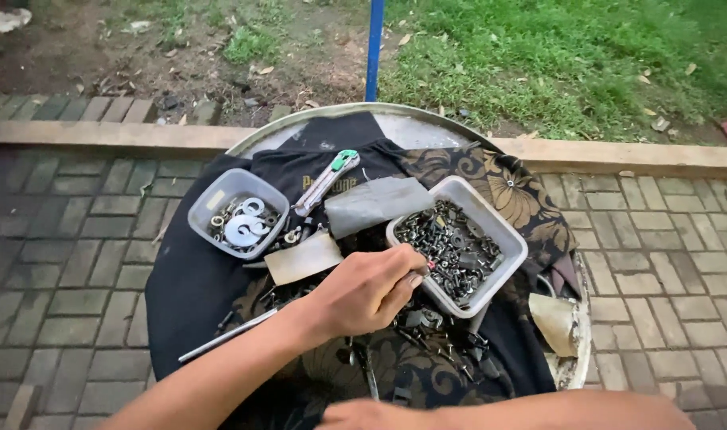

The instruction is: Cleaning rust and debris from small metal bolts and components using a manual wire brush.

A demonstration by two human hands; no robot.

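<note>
My left hand (369,292) reaches in from the lower left. Its fingertips are pinched together on a small metal part at the near rim of a white plastic tub (503,275) full of dark screws and bolts. My right hand (363,415) lies low at the bottom edge, only its top showing, over loose dark hardware (447,342) scattered on the patterned cloth. Its fingers are hidden.
A round metal table (415,127) is draped in black cloth (192,287) and patterned cloth (523,195). On it are a smaller tub of washers (212,199), a green-tipped utility knife (325,181), grey sheet pieces (375,203), a thin metal rod (224,336). A blue pole (374,48) stands behind, with brick paving around.
</note>
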